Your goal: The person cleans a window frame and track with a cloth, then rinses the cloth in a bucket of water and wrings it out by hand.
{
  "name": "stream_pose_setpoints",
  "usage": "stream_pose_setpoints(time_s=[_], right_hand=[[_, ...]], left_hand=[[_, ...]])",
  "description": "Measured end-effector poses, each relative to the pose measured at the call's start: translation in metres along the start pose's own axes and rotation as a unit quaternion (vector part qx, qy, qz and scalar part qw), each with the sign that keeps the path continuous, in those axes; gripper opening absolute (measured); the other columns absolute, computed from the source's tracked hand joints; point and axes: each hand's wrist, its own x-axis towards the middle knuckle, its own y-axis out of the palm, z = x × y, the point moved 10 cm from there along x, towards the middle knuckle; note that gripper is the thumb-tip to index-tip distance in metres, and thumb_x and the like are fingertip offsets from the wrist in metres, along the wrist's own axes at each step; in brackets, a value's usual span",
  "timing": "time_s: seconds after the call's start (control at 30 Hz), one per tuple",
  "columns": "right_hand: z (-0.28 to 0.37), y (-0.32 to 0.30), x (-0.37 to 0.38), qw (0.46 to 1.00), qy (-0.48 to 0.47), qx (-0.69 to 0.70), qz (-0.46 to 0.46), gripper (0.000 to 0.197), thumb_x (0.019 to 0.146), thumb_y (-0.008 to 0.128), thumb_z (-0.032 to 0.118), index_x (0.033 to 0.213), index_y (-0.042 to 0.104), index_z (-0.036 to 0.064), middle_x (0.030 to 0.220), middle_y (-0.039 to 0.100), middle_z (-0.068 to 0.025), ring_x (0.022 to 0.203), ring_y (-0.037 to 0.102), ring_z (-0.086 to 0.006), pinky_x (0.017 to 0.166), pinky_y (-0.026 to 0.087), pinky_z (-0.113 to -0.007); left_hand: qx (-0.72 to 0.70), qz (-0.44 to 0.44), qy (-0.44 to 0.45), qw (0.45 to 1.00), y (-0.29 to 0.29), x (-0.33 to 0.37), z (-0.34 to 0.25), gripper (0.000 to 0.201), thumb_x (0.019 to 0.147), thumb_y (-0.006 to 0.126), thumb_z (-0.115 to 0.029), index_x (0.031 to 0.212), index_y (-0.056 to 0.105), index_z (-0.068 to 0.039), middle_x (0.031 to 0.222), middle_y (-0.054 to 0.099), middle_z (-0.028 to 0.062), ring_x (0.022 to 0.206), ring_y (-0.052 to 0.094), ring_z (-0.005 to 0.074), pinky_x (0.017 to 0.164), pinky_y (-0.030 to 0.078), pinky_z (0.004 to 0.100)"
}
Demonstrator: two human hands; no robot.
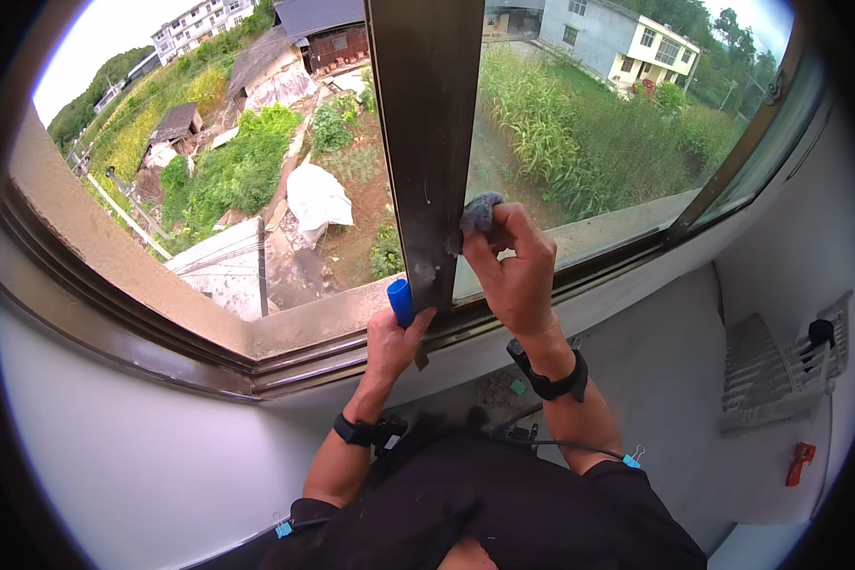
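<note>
Pinching the grey scouring pad [481, 213] in your right hand [513, 271], press it flat against the dark window post [426, 142]. Your left hand [392, 340], fisted round the blue-handled tool [401, 302], steadies low; rub short strokes toward the sill [304, 328].

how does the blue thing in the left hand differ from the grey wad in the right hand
The blue cylindrical tool handle is smooth, rigid and bright; the grey scouring wad is fuzzy, crumpled and dull. The handle sits low by the sill; the wad presses higher against the dark window frame. Both are gripped by one hand.
</note>
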Motion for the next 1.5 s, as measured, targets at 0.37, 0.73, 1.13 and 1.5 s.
stream_pose_setpoints(time_s=[0.37,0.73,1.13,1.5], right_hand=[[0.054,-0.001,0.019,0.988,-0.097,-0.108,0.044,0.016,0.084,0.07,0.006,0.096,0.063,-0.0004,0.078,0.065,-0.0125,0.064,0.065,-0.0204,0.058,0.05,-0.032],[0.263,-0.031,0.2,0.88,-0.424,-0.187,-0.106,0.02,0.086,0.069,0.02,0.102,0.069,0.0075,0.089,0.072,-0.0119,0.073,0.07,-0.0311,0.068,0.054,-0.043],[0.137,-0.007,0.076,0.89,-0.322,-0.287,0.147,0.018,0.084,0.073,0.016,0.092,0.06,0.0057,0.08,0.065,-0.0084,0.068,0.067,-0.0272,0.058,0.051,-0.04],[-0.008,-0.041,-0.053,0.905,-0.043,-0.166,0.39,0.021,0.081,0.067,0.022,0.092,0.064,0.0045,0.084,0.063,-0.014,0.079,0.063,-0.0359,0.071,0.05,-0.044]], left_hand=[[0.025,0.011,-0.005,1.0,-0.005,-0.015,0.019,0.04,0.087,0.075,-0.037,0.072,0.066,-0.002,0.058,0.061,0.0115,0.052,0.058,0.0227,0.054,0.046,0.0379],[0.056,-0.014,0.011,0.998,-0.004,-0.012,0.01,0.029,0.086,0.075,-0.029,0.082,0.066,-0.002,0.06,0.059,0.0137,0.054,0.059,0.0278,0.055,0.047,0.0401],[0.016,-0.024,0.016,0.999,0.002,-0.01,0.013,0.029,0.088,0.075,-0.029,0.085,0.066,-0.001,0.06,0.061,0.0113,0.055,0.059,0.0247,0.056,0.047,0.0378],[-0.014,0.029,-0.088,0.996,-0.027,-0.081,0.035,0.029,0.088,0.079,-0.024,0.079,0.067,0.0,0.066,0.059,-0.0016,0.063,0.053,0.0082,0.059,0.044,0.0253]])
